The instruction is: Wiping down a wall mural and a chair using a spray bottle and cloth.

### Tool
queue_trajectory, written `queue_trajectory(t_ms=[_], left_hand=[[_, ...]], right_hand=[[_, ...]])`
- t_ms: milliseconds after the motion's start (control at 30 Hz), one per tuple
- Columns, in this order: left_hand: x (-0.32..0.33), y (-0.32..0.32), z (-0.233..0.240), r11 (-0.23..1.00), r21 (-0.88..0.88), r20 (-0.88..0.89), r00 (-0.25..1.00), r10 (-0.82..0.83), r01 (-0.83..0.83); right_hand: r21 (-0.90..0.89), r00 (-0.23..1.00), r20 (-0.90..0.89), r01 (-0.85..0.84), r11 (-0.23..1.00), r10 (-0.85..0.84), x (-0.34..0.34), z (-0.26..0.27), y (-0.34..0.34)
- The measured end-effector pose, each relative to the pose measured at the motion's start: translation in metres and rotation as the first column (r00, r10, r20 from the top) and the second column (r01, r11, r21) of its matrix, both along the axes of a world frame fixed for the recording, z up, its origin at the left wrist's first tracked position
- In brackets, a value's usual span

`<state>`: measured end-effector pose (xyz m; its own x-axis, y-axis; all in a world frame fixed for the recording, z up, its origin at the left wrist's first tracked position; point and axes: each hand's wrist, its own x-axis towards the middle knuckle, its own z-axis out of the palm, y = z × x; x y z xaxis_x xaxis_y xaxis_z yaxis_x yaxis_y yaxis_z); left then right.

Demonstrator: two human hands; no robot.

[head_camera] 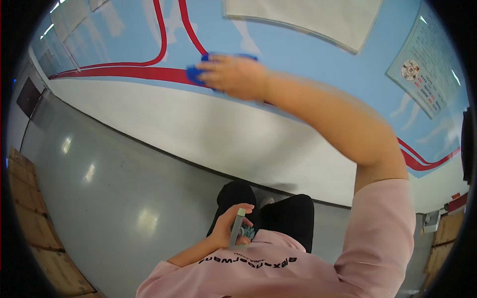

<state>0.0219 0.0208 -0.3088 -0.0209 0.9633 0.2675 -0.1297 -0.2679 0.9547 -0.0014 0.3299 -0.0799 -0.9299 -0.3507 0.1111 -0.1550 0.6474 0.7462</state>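
Observation:
My right hand (pixel 238 76) reaches up and left to the wall, pressing a blue cloth (pixel 194 74) on a blue wall graphic (pixel 298 74) where its red stripes (pixel 160 73) meet. The hand is slightly blurred, and the cloth shows beyond the fingertips and above the hand. Low in front of my body, my left hand (pixel 223 225) is closed around a grey stick-like handle (pixel 237 228) with a pale green tip. A teal, bristly-looking thing (pixel 247 231) shows beside the handle, partly hidden by the fingers; its exact kind is unclear.
Framed boards (pixel 298 16) hang high on the wall, with a printed poster (pixel 425 70) at the right. Below the graphic the wall is white (pixel 149 104), meeting the grey floor (pixel 111 186) at a dark skirting line. Cardboard boxes (pixel 56 268) line the left edge; more boxes (pixel 449 229) stand at right.

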Motion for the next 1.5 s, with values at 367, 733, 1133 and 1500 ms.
queue_trajectory(t_ms=[367,733,1133,1500], left_hand=[[-0.005,0.008,0.013,1.000,-0.018,0.185,0.983,-0.004,0.007],[-0.021,0.016,0.003,0.997,0.006,0.069,0.995,0.078,-0.079],[-0.012,0.126,0.135,0.960,0.274,-0.198,0.980,-0.003,0.058],[-0.002,0.171,0.132,0.987,0.155,-0.213,0.975,0.065,-0.032]], right_hand=[[-0.122,0.950,-0.237,0.176,0.977,-0.201,0.114,-0.015,-0.001],[-0.063,0.850,-0.238,0.469,0.881,-0.469,0.356,-0.048,0.019],[-0.204,0.479,-0.788,0.389,0.898,-0.386,0.324,-0.031,0.022],[-0.216,0.577,-0.687,0.420,0.882,-0.443,0.337,-0.041,0.017]])
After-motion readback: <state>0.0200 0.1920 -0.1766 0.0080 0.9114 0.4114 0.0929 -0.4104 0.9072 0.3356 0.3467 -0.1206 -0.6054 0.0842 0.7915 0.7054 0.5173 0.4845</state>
